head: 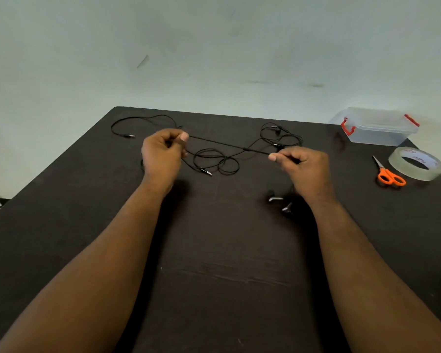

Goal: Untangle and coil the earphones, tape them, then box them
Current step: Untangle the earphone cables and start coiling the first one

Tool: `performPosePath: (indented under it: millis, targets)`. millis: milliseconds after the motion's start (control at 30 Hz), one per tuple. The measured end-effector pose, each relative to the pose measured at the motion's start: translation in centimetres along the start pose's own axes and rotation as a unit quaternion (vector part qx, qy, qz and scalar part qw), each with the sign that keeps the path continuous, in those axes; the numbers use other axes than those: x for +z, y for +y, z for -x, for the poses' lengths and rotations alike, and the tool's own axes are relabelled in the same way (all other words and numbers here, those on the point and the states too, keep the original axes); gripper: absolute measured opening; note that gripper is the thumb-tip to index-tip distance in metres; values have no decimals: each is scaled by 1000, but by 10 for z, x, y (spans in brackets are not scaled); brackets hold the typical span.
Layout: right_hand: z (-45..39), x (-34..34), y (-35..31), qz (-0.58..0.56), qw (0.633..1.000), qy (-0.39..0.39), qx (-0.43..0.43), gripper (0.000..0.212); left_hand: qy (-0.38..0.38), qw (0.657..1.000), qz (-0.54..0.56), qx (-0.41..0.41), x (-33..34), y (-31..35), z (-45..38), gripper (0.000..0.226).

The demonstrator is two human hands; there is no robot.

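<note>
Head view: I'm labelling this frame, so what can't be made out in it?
- Cable inside the left hand and right hand: hidden by curled fingers.
- Earbuds below the right hand: blurred, dark on the dark table.
- How many earphones lie in the loops: wires overlap.
- Tape print: too small.
- Box contents: unclear through the lid.

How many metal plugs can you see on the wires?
2. One plug lies at the table's far left; another plug lies in the middle, between the hands. More may hide under hands or tangles.
</note>
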State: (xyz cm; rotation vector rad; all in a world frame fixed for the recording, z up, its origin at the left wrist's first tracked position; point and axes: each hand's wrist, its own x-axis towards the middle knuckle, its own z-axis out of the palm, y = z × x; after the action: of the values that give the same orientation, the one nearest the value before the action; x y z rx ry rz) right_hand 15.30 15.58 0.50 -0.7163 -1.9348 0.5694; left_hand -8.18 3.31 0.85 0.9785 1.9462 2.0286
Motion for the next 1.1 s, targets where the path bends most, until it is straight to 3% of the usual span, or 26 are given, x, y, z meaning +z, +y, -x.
performPosePath:
  millis: [200,467,600,700,800,967,1100]
  targets:
    - [0,3,-1,26,998,-59,-12,12,29,999,-19,-17,-7,-8,-10,4]
    - [2,2,4,44,997,-55,-18,13,38,998,-31,-24,-6,-7,-5,7]
    - [7,16,-2,60,994,-64,-65,16,-30,964,-240,108,12,9,18,46]
    - [7,26,-10,56,990,-78,-107,25,-166,962,-140,165,40,19,46,48]
    - [7,29,-13,53,988,-89,-115,32,-263,963,-29,56,48,13,58,41]
    - [9,22,-15,34,992,-76,-93,12,-266,963,46,-15,47,12,53,14]
    - [8,24,-14,68,987,-97,-111,17,-268,963,19,-17,47,10,51,8]
